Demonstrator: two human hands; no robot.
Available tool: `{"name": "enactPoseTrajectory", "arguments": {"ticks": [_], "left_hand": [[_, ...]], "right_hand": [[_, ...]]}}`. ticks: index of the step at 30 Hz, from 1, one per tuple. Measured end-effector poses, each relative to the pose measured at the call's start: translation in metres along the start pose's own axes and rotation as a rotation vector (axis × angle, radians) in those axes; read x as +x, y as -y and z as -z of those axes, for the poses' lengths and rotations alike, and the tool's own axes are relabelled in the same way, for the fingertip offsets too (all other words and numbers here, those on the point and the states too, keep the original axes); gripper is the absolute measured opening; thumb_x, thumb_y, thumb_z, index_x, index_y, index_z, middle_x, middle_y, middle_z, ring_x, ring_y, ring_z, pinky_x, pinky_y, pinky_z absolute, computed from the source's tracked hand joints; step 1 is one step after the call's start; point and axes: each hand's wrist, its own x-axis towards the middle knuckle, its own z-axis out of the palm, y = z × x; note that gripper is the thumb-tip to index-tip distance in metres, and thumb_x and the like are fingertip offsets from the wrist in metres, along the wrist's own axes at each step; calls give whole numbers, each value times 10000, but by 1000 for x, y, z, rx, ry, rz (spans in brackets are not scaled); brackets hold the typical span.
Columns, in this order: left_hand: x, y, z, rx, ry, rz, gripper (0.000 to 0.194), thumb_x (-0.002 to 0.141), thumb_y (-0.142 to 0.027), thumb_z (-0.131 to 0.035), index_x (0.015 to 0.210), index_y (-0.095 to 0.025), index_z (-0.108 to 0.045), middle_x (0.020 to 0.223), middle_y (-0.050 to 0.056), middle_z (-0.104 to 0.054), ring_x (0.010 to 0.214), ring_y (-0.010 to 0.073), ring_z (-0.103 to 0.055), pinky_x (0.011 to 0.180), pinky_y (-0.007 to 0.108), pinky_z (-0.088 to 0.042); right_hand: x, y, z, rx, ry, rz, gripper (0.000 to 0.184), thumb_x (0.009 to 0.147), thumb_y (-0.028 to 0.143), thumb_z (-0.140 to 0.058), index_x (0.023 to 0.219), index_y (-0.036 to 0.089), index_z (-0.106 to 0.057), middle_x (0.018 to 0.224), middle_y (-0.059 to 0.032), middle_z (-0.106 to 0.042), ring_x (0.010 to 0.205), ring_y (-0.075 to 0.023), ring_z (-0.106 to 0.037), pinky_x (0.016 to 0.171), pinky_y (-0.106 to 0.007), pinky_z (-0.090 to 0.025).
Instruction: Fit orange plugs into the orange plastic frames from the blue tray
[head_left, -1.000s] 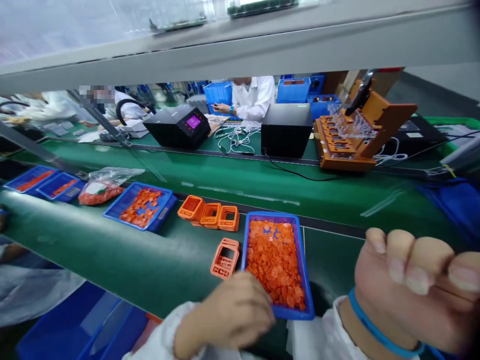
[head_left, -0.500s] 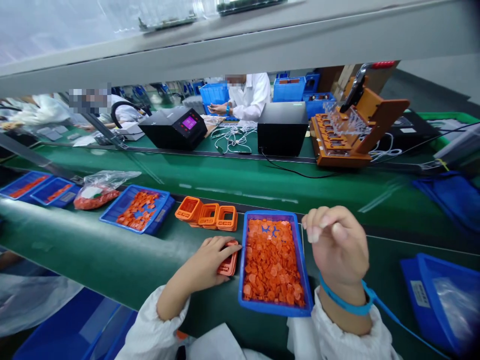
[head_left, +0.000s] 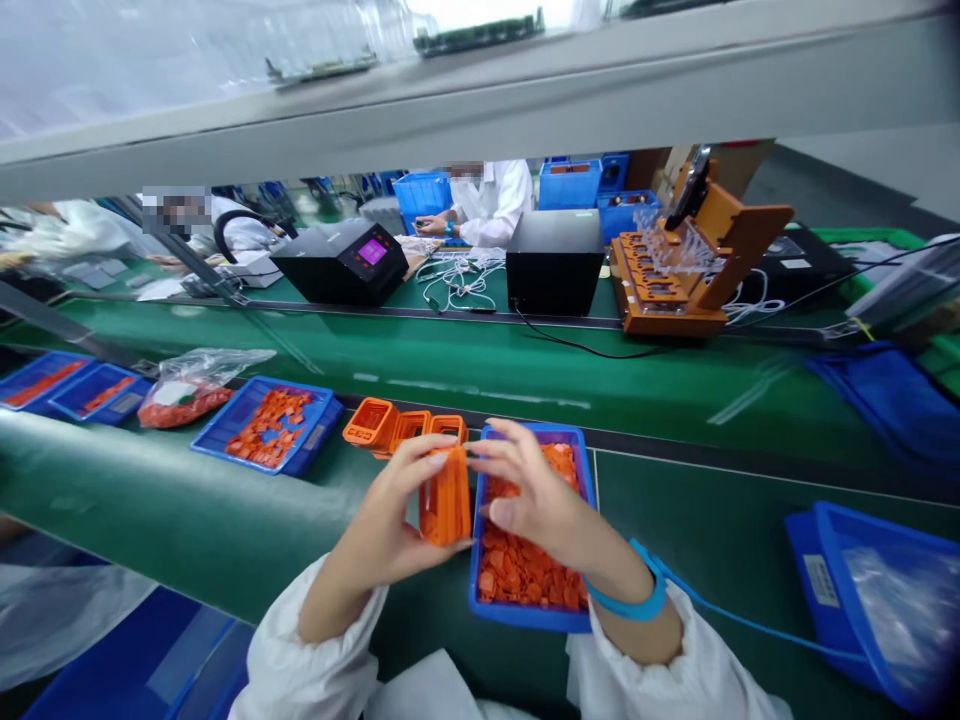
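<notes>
My left hand (head_left: 394, 520) grips a stack of orange plastic frames (head_left: 446, 500), tilted up on edge between thumb and fingers. Over the left part of a blue tray (head_left: 474, 590), my right hand (head_left: 536, 495) has its fingers spread, and their tips come close to the stack's right side. Whether they touch it I cannot tell. Small flat orange plastic pieces (head_left: 525, 575) fill much of the tray, partly hidden by that hand. Behind my left hand stand several more stacked orange frames (head_left: 371, 425) in a row.
A second blue tray (head_left: 322, 430) with orange pieces lies to the left, beside a plastic bag (head_left: 184, 395) of orange parts. Blue bins (head_left: 817, 575) stand at right. Across the bench are black boxes (head_left: 555, 265), an orange fixture (head_left: 675, 280) and a co-worker (head_left: 495, 205). An overhead beam (head_left: 480, 115) crosses above.
My left hand has lifted the orange frames off the bench and turned them on edge. My right hand has moved left from beyond the tray to near the stack, its fingers opening out.
</notes>
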Motion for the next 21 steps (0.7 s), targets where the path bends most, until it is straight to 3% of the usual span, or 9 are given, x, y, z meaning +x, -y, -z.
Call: {"name": "enactPoseTrajectory", "arguments": {"ticks": [3,7,11,15,17,19,21], "left_hand": [[24,-10,-16,-31,7,-124,775,992,-353,-774,1648,-325,-363,1528,170,-513,1439,300,-556,1147,492,-534],[39,-14,-32,77,26,-149,587,993,-428,-771,1499,-296,-505,1494,166,-541,1380,306,-589,1113,487,-547],[42,-12,-34,164,41,-165,486,1023,-498,-713,1402,-248,-539,1466,188,-581,1340,314,-614,1077,494,-548],[45,-13,-33,165,41,-172,347,1011,-372,-737,1296,-258,-575,1469,167,-567,1345,304,-608,1064,471,-556],[44,-13,-36,149,44,-179,301,1000,-343,-750,1245,-271,-590,1461,146,-560,1342,291,-602,1060,448,-555],[40,-11,-44,149,18,-181,424,1005,-451,-746,1347,-297,-549,1452,147,-556,1355,294,-587,1081,458,-537],[31,-7,-57,154,-79,-124,738,959,-643,-723,1530,-302,-403,1495,188,-508,1417,332,-535,1130,516,-501]], "right_hand": [[4,0,-3,127,150,-8,1085,796,587,-933,1637,310,-307,1538,-162,-555,1325,-312,-654,1060,-450,-568],[4,8,2,134,163,35,931,796,509,-954,1557,281,-471,1309,-99,-697,1301,-311,-670,1084,-453,-568],[4,7,12,34,96,43,982,742,394,-1006,1562,285,-476,1422,-89,-650,1392,-297,-602,1225,-481,-477],[10,1,12,91,132,53,1039,749,409,-1002,1601,288,-421,1509,-112,-594,1412,-291,-596,1222,-476,-483],[12,2,11,83,108,77,994,727,429,-1012,1549,268,-476,1544,-125,-569,1449,-303,-568,1205,-457,-496],[11,5,13,80,93,63,956,677,428,-1038,1472,241,-540,1480,-128,-617,1397,-311,-608,1152,-439,-531],[5,10,21,106,78,-4,983,628,395,-1062,1448,236,-544,1354,-117,-687,1235,-292,-702,1040,-414,-582]]}}
